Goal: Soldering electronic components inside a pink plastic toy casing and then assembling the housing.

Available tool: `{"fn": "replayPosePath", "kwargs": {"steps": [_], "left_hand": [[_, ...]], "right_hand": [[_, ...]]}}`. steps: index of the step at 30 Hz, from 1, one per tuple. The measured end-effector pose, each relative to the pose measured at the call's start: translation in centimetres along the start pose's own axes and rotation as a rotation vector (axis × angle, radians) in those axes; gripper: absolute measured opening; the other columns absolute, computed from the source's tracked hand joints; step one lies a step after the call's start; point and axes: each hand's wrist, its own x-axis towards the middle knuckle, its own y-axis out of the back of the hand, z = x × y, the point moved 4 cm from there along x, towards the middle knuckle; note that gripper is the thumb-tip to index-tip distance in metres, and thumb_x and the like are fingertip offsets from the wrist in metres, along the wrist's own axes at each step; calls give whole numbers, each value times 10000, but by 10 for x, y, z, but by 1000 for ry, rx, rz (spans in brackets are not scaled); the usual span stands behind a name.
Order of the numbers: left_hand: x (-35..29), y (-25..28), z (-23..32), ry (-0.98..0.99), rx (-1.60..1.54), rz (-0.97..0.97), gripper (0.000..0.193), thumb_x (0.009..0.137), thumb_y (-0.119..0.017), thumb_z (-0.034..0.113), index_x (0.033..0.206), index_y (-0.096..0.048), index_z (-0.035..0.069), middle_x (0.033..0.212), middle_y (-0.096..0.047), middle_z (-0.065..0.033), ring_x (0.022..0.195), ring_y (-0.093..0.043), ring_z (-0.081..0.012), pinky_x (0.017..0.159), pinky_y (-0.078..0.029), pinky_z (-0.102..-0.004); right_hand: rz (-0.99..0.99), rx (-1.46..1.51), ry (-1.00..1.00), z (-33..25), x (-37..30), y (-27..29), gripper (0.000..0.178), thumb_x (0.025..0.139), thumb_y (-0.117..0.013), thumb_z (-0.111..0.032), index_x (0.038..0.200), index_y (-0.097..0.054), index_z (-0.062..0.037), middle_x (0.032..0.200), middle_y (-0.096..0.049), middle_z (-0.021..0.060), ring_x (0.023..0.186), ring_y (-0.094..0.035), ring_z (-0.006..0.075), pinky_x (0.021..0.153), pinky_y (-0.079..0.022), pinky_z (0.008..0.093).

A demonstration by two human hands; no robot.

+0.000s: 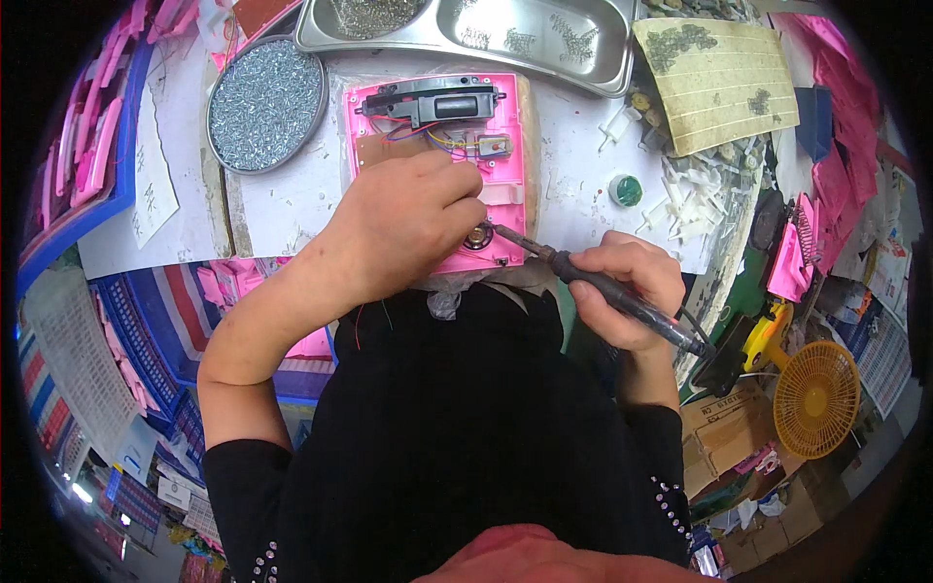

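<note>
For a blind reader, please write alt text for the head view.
A left hand presses on an open pink plastic case with wires inside, while the right hand holds a soldering iron, tip at the case's lower edge. Behind sit a round tin of screws and a metal tray.

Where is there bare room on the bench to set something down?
Bare white bench lies between the round screw tin and the pink case, and right of the case up to the green cap. Beyond it, white plastic bits crowd the surface.

bright, even overhead light, soft shadows, sharp centre, strong fisheye bending and dark vignette at edges
</note>
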Motion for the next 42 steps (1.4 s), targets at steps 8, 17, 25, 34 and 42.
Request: {"fn": "replayPosePath", "kwargs": {"steps": [8,17,25,34,42], "left_hand": [[4,1,6,-47,113,-77,169,729,-677,118,887,-666,59,909,-613,-52,829,-635,-243,710,-531,-371],[6,1,8,-57,150,-103,161,739,-657,131,885,-659,61,912,-602,-51,852,-623,-234,745,-507,-373],[6,1,8,-61,146,-105,157,746,-658,123,889,-657,58,920,-605,-57,849,-625,-239,747,-510,-380],[0,10,-2,-10,58,-26,210,749,-746,93,938,-663,51,1057,-654,-88,939,-661,-287,785,-523,-404],[-7,12,-6,17,-30,51,257,706,-784,60,943,-686,58,970,-655,-103,830,-664,-291,692,-533,-395]], "right_hand": [[-24,-65,0,-12,5,-3,231,761,-802,-61,973,-715,-28,609,-567,43,507,-527,160,495,-367,298],[-12,-78,-39,-22,-1,7,234,771,-824,-60,985,-728,-45,638,-603,61,524,-592,183,497,-432,305],[58,-88,0,-17,-7,14,247,770,-819,-51,994,-716,-31,615,-557,50,497,-526,174,479,-368,304],[82,-84,4,-16,-6,19,268,752,-816,-23,998,-710,-19,614,-560,51,500,-527,164,474,-362,297],[87,-71,26,-16,-5,19,284,748,-812,-11,1010,-705,-10,618,-568,57,503,-524,160,471,-355,294]]}}
